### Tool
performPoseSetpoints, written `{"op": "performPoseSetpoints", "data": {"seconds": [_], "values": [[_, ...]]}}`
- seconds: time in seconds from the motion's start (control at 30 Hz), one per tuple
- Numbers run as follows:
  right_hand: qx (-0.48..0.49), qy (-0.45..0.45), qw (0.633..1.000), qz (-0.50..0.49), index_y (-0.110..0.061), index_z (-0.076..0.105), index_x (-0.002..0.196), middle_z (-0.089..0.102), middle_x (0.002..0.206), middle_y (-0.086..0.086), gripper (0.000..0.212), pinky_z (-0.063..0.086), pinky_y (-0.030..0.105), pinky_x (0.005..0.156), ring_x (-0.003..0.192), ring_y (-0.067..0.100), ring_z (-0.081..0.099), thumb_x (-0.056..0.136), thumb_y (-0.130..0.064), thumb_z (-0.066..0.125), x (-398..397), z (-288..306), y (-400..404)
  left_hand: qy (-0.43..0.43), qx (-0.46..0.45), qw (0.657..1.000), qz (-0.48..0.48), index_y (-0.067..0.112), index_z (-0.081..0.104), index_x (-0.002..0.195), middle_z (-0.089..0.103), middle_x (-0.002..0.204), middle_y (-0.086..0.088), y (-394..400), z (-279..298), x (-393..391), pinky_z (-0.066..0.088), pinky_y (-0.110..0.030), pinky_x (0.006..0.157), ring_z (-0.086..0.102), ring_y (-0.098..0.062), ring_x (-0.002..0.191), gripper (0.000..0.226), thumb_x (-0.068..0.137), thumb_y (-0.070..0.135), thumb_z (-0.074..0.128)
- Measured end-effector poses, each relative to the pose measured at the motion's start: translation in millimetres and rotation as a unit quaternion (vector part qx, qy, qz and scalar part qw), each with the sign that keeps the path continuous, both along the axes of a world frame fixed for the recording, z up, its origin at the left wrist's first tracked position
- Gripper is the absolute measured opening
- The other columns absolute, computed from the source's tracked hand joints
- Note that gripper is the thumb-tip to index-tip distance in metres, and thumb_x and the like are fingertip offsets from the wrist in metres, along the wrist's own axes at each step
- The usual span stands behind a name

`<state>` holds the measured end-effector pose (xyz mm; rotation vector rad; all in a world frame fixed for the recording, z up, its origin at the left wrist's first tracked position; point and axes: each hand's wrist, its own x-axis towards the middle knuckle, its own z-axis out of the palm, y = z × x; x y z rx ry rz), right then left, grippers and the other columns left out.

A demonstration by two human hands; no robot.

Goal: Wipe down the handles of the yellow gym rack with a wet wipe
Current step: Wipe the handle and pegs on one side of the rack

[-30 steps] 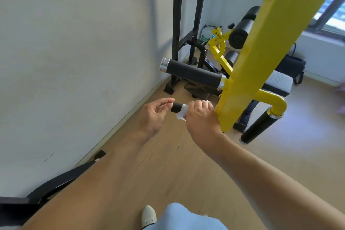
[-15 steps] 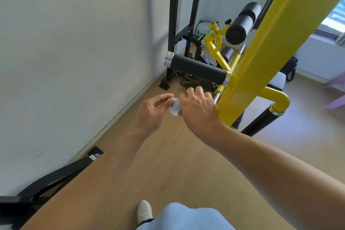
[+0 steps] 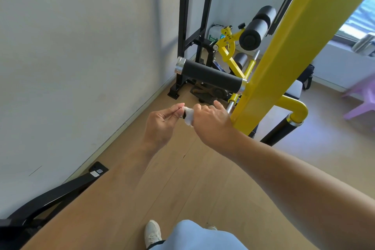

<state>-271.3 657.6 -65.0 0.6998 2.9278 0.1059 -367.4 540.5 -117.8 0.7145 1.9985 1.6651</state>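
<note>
Wipe (image 3: 188,116) is wrapped round the low black handle (image 3: 184,115) by the curled fingers of the right hand (image 3: 211,122), likely for rubbing. The handle's tip is pinched by the left hand (image 3: 162,126).

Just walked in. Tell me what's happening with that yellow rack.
A person is wiping a lower handle of the yellow gym rack. The right hand is wrapped over the handle with a white wet wipe bunched at its fingers. The left hand pinches at the handle's black end beside the wipe. The larger black handle above is untouched right now.
</note>
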Motion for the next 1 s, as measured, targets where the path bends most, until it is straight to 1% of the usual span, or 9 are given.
{"op": "performPoseSetpoints", "data": {"seconds": [0.13,0.27,0.4,0.53,0.6,0.67,0.8,0.93,1.0], "values": [[0.152,-0.072,0.986,-0.005,-0.007,0.052,0.121,0.069,0.107,0.012,0.028,0.015,0.05,0.123,0.105,0.03,0.064,0.103,-0.026,0.042,17.6,-1.5,-3.1,0.028,-0.024,0.999,0.0,0.022,0.07,0.124,0.071,0.123,0.005,1.9,-1.0,-1.5,0.045,-0.014,0.1,0.058,-0.003,0.119,0.033,0.095,0.035,0.063],[0.105,-0.024,0.993,0.039,-0.009,0.051,0.124,0.069,0.107,0.01,0.031,0.023,0.051,0.119,0.104,0.029,0.065,0.104,-0.031,0.044,1.8,-11.8,-5.4,0.034,-0.007,0.999,-0.019,0.018,0.069,0.125,0.069,0.127,0.001,1.7,-0.5,-1.1,0.047,-0.013,0.099,0.056,-0.012,0.129,0.034,0.095,0.033,0.064],[0.086,-0.008,0.995,0.04,-0.01,0.05,0.127,0.068,0.11,0.008,0.031,0.017,0.05,0.123,0.109,0.029,0.064,0.103,-0.028,0.045,1.1,-11.7,-3.9,0.043,-0.001,0.999,-0.001,0.02,0.071,0.123,0.068,0.128,0.0,-0.3,-5.9,0.0,0.044,-0.043,0.112,0.048,-0.015,0.137,0.033,0.094,0.035,0.064],[0.244,-0.171,0.954,0.029,-0.007,0.052,0.125,0.071,0.107,0.011,0.034,0.008,0.052,0.123,0.117,0.033,0.063,0.102,-0.032,0.044,30.6,9.7,8.6,0.081,-0.035,0.996,0.025,0.026,0.071,0.121,0.062,0.134,-0.013,4.1,-7.7,-0.3,0.041,-0.063,0.106,0.062,-0.03,0.123,0.03,0.094,0.037,0.064],[0.26,-0.183,0.947,0.039,-0.006,0.053,0.124,0.07,0.099,0.011,0.034,0.007,0.054,0.124,0.115,0.034,0.064,0.103,-0.03,0.041,26.6,8.9,5.6,0.102,-0.034,0.994,0.028,0.025,0.07,0.122,0.065,0.13,-0.011,6.7,-11.4,0.9,0.042,-0.06,0.107,0.061,-0.023,0.125,0.031,0.095,0.038,0.063],[0.197,-0.123,0.971,0.047,-0.007,0.055,0.122,0.065,0.089,0.008,0.031,0.009,0.054,0.125,0.103,0.031,0.067,0.104,-0.027,0.037,7.3,2.5,-3.6,0.105,-0.027,0.994,0.024,0.025,0.071,0.121,0.071,0.121,-0.001,7.4,-13.7,0.6,0.042,-0.055,0.11,0.057,-0.016,0.129,0.032,0.095,0.042,0.061],[0.091,-0.033,0.994,0.056,-0.006,0.043,0.138,0.065,0.113,0.009,0.039,0.011,0.051,0.125,0.114,0.03,0.061,0.104,-0.024,0.038,-7.7,-10.0,-10.8,0.112,-0.03,0.993,0.003,0.035,0.068,0.12,0.073,0.114,0.013,5.3,-14.3,-4.4,0.041,-0.055,0.11,0.051,-0.016,0.135,0.043,0.089,0.062,0.055],[0.121,-0.057,0.99,0.046,-0.007,0.04,0.143,0.061,0.133,0.013,0.065,0.018,0.052,0.12,0.124,0.033,0.057,0.102,-0.057,0.034,23.4,-5.2,1.8,0.103,-0.024,0.994,0.02,0.029,0.072,0.118,0.072,0.119,0.004,7.0,-17.6,-6.6,0.041,-0.051,0.112,0.052,-0.01,0.133,0.032,0.093,0.047,0.063],[0.116,-0.048,0.991,0.044,-0.009,0.045,0.138,0.066,0.128,0.011,0.058,0.025,0.051,0.117,0.119,0.032,0.062,0.104,-0.054,0.032,25.9,-1.3,5.2,0.089,-0.022,0.996,0.017,0.027,0.072,0.119,0.071,0.123,0.004,7.9,-15.6,-3.6,0.041,-0.048,0.113,0.051,-0.009,0.133,0.032,0.094,0.043,0.062]]}}
